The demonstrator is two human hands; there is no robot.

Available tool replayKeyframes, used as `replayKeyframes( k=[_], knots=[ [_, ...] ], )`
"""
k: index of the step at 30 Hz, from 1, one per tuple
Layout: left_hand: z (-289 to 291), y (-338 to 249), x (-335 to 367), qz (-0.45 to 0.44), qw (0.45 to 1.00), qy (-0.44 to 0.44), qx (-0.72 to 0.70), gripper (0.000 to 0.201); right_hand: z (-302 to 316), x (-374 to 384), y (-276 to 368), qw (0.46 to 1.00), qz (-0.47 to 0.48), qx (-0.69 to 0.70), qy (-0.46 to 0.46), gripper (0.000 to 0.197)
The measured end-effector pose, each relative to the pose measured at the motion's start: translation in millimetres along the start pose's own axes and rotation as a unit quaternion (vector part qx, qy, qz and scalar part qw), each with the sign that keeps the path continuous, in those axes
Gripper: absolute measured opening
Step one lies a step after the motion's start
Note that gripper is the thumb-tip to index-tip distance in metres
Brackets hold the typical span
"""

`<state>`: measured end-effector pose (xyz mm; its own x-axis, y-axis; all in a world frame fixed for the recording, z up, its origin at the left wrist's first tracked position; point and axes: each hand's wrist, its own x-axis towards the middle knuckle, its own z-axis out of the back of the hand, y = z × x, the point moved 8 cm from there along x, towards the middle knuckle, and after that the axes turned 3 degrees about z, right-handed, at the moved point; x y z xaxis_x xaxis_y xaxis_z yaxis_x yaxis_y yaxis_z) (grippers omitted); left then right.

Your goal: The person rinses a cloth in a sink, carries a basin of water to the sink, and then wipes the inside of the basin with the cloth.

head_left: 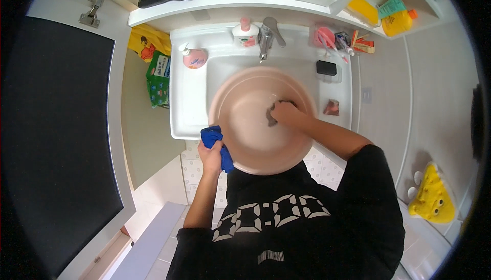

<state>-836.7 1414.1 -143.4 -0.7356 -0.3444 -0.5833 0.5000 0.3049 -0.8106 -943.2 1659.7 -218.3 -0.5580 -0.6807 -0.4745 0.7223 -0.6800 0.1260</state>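
A large pinkish-beige basin point(240, 152) rests in the white sink, with water pooled in it as far as I can see. My left hand point(210, 155) is closed round a bunched blue cloth point(211, 136) at the basin's left front rim, and part of the cloth hangs below the fist. Inside the basin, right of its middle, my right hand point(284, 112) reaches down with bent fingers on a dark grey cloth point(271, 116). Much of that cloth is hidden under the hand, so its exact kind is unclear.
The faucet point(267, 37) stands behind the basin beside a white pump bottle point(245, 33). A pink pump bottle point(194, 57) is at the left. Black soap point(326, 68) and a pink cup point(325, 37) sit at the right. An open mirrored cabinet door point(66, 116) swings out at far left.
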Motion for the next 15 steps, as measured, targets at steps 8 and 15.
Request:
replayKeyframes(
  k=[8,15],
  knots=[
    [-5,3,8,0.031,0.999,0.000,-0.024,0.023,21,-9,116,0.959,0.145,0.244,-0.005,0.014],
    [4,1,1,-0.030,0.996,0.001,0.081,0.028,59,69,60,0.973,-0.024,0.010,-0.230,0.018]
  ],
)
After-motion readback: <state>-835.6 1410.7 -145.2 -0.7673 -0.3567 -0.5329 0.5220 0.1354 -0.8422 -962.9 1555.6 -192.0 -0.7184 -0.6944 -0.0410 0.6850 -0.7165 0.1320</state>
